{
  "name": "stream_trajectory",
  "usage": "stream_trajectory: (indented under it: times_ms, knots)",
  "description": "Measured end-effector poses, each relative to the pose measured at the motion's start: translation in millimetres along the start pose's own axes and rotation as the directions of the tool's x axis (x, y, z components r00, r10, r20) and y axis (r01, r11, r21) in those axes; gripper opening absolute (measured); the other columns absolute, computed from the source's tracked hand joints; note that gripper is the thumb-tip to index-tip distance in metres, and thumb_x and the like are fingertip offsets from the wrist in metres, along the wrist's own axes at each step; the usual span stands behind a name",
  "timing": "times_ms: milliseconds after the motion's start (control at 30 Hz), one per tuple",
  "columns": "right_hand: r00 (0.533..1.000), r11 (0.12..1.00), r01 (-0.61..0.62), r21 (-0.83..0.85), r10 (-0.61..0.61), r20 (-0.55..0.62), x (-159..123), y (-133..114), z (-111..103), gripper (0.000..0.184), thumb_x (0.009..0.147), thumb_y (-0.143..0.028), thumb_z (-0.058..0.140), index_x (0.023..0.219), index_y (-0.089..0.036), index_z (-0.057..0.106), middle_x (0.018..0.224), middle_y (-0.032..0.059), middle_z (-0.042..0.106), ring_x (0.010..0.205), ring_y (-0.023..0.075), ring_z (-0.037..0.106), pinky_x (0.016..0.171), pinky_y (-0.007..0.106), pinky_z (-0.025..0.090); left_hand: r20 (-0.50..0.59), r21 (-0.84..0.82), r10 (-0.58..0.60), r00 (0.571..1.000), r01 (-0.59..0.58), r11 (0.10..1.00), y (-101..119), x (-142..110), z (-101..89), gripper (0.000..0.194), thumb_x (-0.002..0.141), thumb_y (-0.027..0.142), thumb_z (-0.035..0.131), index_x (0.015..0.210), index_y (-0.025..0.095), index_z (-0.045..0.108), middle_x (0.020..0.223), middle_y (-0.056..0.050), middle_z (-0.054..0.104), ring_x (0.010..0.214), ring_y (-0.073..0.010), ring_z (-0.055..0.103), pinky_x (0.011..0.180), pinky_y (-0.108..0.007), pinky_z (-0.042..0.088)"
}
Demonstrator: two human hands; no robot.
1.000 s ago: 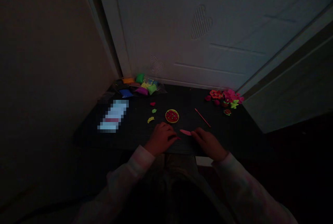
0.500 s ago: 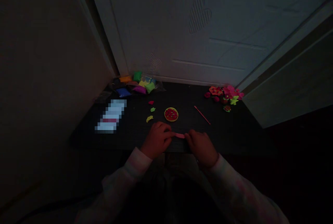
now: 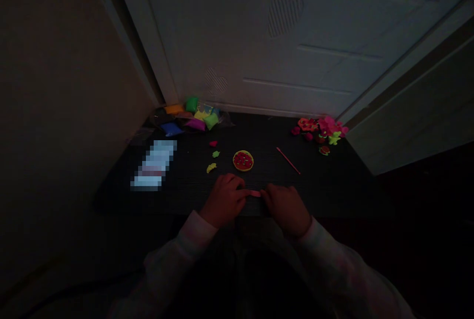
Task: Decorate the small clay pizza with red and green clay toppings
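Note:
The room is very dim. My left hand [image 3: 224, 199] and my right hand [image 3: 284, 207] meet at the near edge of a dark table [image 3: 333, 185]. Both are curled, and their fingertips pinch a small pink clay piece [image 3: 255, 193] between them, just above the tabletop. Right behind the hands lies a round yellow-rimmed clay disc with a red top [image 3: 243, 160]. A thin pink stick [image 3: 288, 160] lies to the right of the disc.
Small yellow, green and red clay bits [image 3: 212, 156] lie left of the disc. Coloured clay bags [image 3: 192, 116] are heaped at the back left, pink and red clay flowers [image 3: 321, 131] at the back right. A white door [image 3: 277, 37] stands behind.
My hands have come together on the pink piece, which was lying between them a second ago. The view has tilted slightly.

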State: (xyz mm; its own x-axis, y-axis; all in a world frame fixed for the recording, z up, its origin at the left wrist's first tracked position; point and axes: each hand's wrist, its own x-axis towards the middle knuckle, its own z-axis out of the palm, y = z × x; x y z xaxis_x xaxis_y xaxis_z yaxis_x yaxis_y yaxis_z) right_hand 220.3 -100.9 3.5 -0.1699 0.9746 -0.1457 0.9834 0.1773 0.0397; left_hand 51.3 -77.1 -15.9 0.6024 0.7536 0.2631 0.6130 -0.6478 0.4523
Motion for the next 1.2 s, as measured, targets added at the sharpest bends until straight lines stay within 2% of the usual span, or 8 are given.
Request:
stream_trajectory:
  times_ms: [200, 400, 567, 667, 733, 867, 967, 1200]
  knots:
    - [0.997, 0.999, 0.044, -0.031, -0.042, 0.060, 3.5, 2.4, -5.9, 0.029, 0.088, -0.033, 0.032, 0.079, -0.017, 0.054, 0.072, 0.0063, 0.067, 0.065, 0.0176, 0.062, 0.061, 0.030, 0.029, 0.029, 0.023, 0.008, 1.000, -0.009, 1.000, 1.6, 0.9, 0.4, 0.024, 0.078, 0.014, 0.048, 0.094, 0.024, 0.063, 0.086, -0.004, 0.057, 0.087, -0.0202, 0.043, 0.074, -0.036, 0.036]
    - [0.996, 0.998, 0.066, -0.018, -0.065, 0.057, 4.6, 1.3, -5.0, 0.031, 0.088, -0.034, 0.032, 0.078, -0.015, 0.056, 0.072, 0.0091, 0.066, 0.063, 0.0191, 0.061, 0.061, 0.031, 0.029, 0.003, -0.014, 0.006, 1.000, -0.006, 1.000, 2.7, -0.5, 1.6, 0.023, 0.078, 0.014, 0.047, 0.092, 0.022, 0.063, 0.087, -0.005, 0.058, 0.086, -0.0215, 0.044, 0.075, -0.038, 0.037]
    - [0.993, 0.990, 0.122, 0.076, -0.122, 0.001, 1.2, 14.5, 0.2, 0.029, 0.089, -0.030, 0.031, 0.077, -0.018, 0.054, 0.069, 0.0029, 0.064, 0.062, 0.0140, 0.058, 0.063, 0.027, 0.031, -0.130, -0.132, -0.069, 0.989, 0.051, 0.990, -3.3, 0.1, 1.2, 0.022, 0.077, 0.011, 0.048, 0.094, 0.018, 0.061, 0.091, -0.005, 0.056, 0.088, -0.0171, 0.048, 0.079, -0.032, 0.041]
    - [0.990, 0.980, 0.133, 0.150, -0.124, -0.064, -3.5, 23.8, 2.7, 0.036, 0.091, -0.029, 0.021, 0.079, -0.019, 0.053, 0.071, 0.0001, 0.061, 0.063, 0.0119, 0.055, 0.060, 0.023, 0.032, -0.232, -0.205, -0.172, 0.957, 0.125, 0.971, -8.0, 0.9, 0.3, 0.020, 0.082, 0.013, 0.042, 0.093, 0.013, 0.058, 0.088, -0.006, 0.056, 0.087, -0.0152, 0.050, 0.078, -0.030, 0.043]
    - [0.987, 0.973, 0.133, 0.187, -0.113, -0.112, -6.4, 26.7, 3.5, 0.040, 0.092, -0.029, 0.017, 0.078, -0.019, 0.053, 0.070, 0.0003, 0.059, 0.063, 0.0120, 0.053, 0.061, 0.024, 0.032, -0.262, -0.243, -0.213, 0.941, 0.149, 0.959, -9.7, 1.1, 0.2, 0.018, 0.084, 0.015, 0.041, 0.089, 0.012, 0.058, 0.085, -0.006, 0.057, 0.084, -0.0143, 0.052, 0.075, -0.028, 0.044]
    - [0.974, 0.962, 0.158, 0.223, -0.116, -0.192, -8.9, 27.6, 2.3, 0.039, 0.091, -0.030, 0.021, 0.079, -0.017, 0.055, 0.075, 0.0027, 0.058, 0.072, 0.0140, 0.052, 0.069, 0.027, 0.029, -0.270, -0.277, -0.225, 0.936, 0.149, 0.949, -9.2, 1.7, 0.4, 0.018, 0.084, 0.017, 0.042, 0.084, 0.013, 0.059, 0.082, -0.005, 0.059, 0.081, -0.0133, 0.054, 0.074, -0.027, 0.045]
    - [0.971, 0.967, 0.125, 0.223, -0.072, -0.229, -9.4, 28.7, 2.0, 0.037, 0.090, -0.030, 0.024, 0.079, -0.016, 0.056, 0.077, 0.0050, 0.057, 0.076, 0.0171, 0.050, 0.070, 0.029, 0.028, -0.255, -0.271, -0.211, 0.944, 0.140, 0.952, -8.2, 2.3, 0.5, 0.015, 0.082, 0.018, 0.046, 0.082, 0.014, 0.061, 0.081, -0.004, 0.060, 0.081, -0.0141, 0.055, 0.075, -0.028, 0.044]
    - [0.987, 0.978, 0.064, 0.198, -0.033, -0.157, -13.1, 18.0, 9.7, 0.030, 0.090, -0.027, 0.029, 0.076, -0.017, 0.054, 0.073, 0.0019, 0.059, 0.067, 0.0143, 0.053, 0.065, 0.027, 0.027, -0.220, -0.230, -0.170, 0.960, 0.119, 0.966, -7.2, 0.9, 1.3, 0.018, 0.082, 0.018, 0.045, 0.087, 0.015, 0.061, 0.084, -0.005, 0.060, 0.084, -0.0158, 0.053, 0.079, -0.032, 0.043]
